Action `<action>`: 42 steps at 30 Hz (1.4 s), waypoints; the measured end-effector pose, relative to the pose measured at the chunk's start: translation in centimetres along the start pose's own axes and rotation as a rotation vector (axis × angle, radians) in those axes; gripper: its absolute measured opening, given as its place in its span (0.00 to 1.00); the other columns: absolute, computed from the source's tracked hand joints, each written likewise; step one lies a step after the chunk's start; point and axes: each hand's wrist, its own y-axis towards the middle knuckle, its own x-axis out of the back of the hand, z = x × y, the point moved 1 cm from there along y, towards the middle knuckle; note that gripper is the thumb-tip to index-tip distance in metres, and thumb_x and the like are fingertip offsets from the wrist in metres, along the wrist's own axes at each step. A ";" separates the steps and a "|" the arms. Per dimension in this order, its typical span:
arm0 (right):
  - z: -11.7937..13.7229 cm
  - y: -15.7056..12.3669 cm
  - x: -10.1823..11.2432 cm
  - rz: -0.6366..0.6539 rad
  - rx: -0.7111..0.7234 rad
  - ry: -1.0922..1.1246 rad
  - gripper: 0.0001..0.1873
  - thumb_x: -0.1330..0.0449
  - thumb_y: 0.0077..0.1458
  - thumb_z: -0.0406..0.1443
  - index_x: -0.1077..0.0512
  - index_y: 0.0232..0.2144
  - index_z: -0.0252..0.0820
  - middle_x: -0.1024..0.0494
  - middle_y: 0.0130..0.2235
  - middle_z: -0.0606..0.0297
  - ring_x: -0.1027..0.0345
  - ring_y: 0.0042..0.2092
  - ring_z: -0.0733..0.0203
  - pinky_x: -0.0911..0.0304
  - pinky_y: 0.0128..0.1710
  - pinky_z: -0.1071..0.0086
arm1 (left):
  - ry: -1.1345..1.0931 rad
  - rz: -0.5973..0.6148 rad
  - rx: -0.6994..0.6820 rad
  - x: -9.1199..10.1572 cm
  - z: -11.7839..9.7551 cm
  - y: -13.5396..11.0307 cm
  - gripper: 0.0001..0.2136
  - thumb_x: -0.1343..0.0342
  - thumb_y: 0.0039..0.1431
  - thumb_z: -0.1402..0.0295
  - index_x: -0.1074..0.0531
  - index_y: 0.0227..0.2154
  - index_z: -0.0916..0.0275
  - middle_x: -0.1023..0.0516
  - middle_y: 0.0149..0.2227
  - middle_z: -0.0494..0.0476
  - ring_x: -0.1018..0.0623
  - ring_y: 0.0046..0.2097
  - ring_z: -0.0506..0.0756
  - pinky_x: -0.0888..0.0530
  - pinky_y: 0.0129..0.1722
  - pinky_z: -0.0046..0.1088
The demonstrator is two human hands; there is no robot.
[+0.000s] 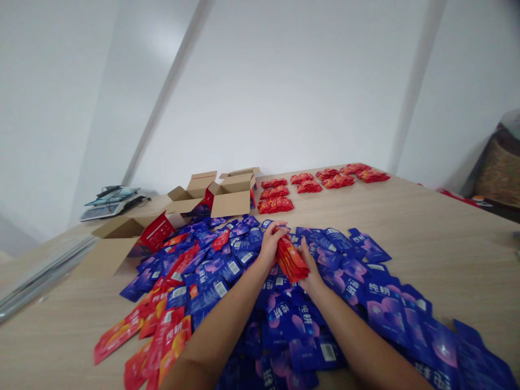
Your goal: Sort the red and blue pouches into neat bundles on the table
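Between my two hands is a stack of red sachets, held together above the pile. My left hand wraps the upper left end of the stack, its fingers bent over the top. Along the lower right side, my right hand presses against the stack, fingers partly hidden behind it. Beneath both hands spreads a wide heap of blue sachets, printed with white characters and pink shapes. Loose red sachets lie to the left of my left forearm, some on top of the blue ones.
Open cardboard boxes stand behind the heap, and another open box is at the left. Bundles of red sachets sit in groups along the back of the wooden table. A scale-like device with papers rests at the back left.
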 end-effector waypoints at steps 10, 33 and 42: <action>0.5 -0.5 0.0 -0.039 -0.093 0.177 0.25 0.47 0.52 0.54 0.27 0.24 0.39 0.22 0.25 0.63 0.28 0.27 0.61 0.32 0.32 0.68 | 0.087 0.037 -0.069 0.6 0.2 -0.7 0.14 0.38 0.44 0.67 0.31 0.36 0.61 0.27 0.32 0.49 0.25 0.31 0.50 0.28 0.32 0.25; 1.5 -3.3 -1.4 0.423 -0.243 -0.150 0.19 0.36 0.47 0.40 0.29 0.42 0.38 0.21 0.40 0.59 0.26 0.39 0.59 0.32 0.42 0.64 | 0.106 0.207 0.138 3.6 -1.2 1.4 0.18 0.47 0.38 0.73 0.33 0.37 0.63 0.24 0.33 0.55 0.22 0.30 0.56 0.27 0.29 0.30; 1.2 -3.2 -1.1 0.387 -0.437 -0.033 0.20 0.40 0.49 0.43 0.31 0.41 0.36 0.21 0.37 0.56 0.25 0.38 0.52 0.30 0.38 0.57 | 0.294 0.178 0.092 2.7 -0.8 0.8 0.16 0.50 0.40 0.76 0.32 0.36 0.62 0.25 0.33 0.53 0.23 0.28 0.52 0.28 0.27 0.27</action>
